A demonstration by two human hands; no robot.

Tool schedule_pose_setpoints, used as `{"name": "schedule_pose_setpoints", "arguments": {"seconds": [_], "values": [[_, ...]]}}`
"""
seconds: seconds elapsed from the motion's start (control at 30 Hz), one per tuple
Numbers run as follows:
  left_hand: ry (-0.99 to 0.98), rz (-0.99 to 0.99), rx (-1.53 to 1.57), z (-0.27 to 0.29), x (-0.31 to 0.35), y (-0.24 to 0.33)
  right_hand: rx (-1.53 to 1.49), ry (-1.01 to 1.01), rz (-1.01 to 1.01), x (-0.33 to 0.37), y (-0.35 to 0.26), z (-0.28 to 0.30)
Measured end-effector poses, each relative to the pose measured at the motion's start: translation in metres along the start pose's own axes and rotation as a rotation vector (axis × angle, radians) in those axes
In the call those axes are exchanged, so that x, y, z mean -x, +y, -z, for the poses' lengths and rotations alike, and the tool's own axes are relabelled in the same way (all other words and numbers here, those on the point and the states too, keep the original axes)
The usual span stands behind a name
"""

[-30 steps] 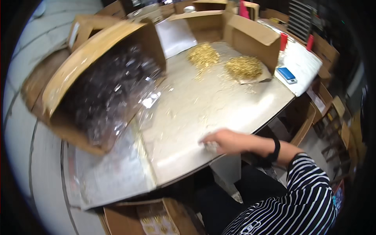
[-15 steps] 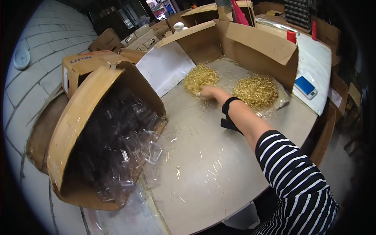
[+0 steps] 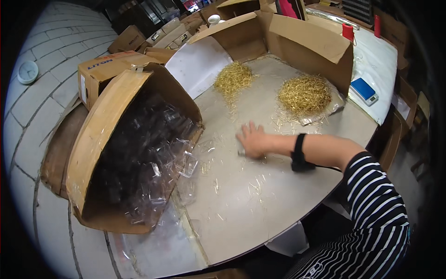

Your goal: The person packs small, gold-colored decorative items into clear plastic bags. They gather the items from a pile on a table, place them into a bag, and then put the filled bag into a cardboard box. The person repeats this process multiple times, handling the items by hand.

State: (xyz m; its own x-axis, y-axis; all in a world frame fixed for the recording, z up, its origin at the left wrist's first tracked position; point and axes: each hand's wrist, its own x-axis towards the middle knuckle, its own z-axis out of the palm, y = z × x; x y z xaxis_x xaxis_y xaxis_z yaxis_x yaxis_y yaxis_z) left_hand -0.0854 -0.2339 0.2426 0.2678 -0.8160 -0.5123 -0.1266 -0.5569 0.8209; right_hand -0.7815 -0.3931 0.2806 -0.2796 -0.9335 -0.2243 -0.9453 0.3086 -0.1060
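Observation:
My right hand [image 3: 253, 141] is over the middle of the table, fingers spread and palm down, slightly blurred. It is open, and I see nothing held in it. A black band circles the wrist. Beyond the hand lies a pile of thin gold-coloured pins [image 3: 233, 76], with a tail of loose pins trailing toward me. A larger heap of the same gold pins [image 3: 304, 95] sits to its right on a clear plastic bag [image 3: 335, 108]. More loose pins [image 3: 255, 187] are scattered on the near tabletop. My left hand is out of view.
A tilted cardboard box [image 3: 108, 132] full of clear plastic cases [image 3: 155, 172] stands on the left. Cardboard walls [image 3: 309, 39] edge the table's [image 3: 237, 232] far side. A blue-topped digital scale [image 3: 364, 90] rests at the right, near a red object [image 3: 347, 31].
My right hand has drawn back from the left pin pile toward me, and its fingers have spread. A trail of pins now extends from that pile. The view has shifted slightly.

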Motion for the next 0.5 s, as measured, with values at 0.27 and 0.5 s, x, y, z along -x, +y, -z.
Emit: {"name": "schedule_pose_setpoints", "arguments": {"seconds": [0.27,0.5], "values": [[-0.194,-0.232,-0.008,-0.094,0.063,0.094,-0.277,0.2,-0.21,0.063,0.076,-0.002],[-0.366,-0.297,-0.031,-0.13,0.079,0.112,-0.275,0.211,0.034,0.07,0.035,-0.017]]}}
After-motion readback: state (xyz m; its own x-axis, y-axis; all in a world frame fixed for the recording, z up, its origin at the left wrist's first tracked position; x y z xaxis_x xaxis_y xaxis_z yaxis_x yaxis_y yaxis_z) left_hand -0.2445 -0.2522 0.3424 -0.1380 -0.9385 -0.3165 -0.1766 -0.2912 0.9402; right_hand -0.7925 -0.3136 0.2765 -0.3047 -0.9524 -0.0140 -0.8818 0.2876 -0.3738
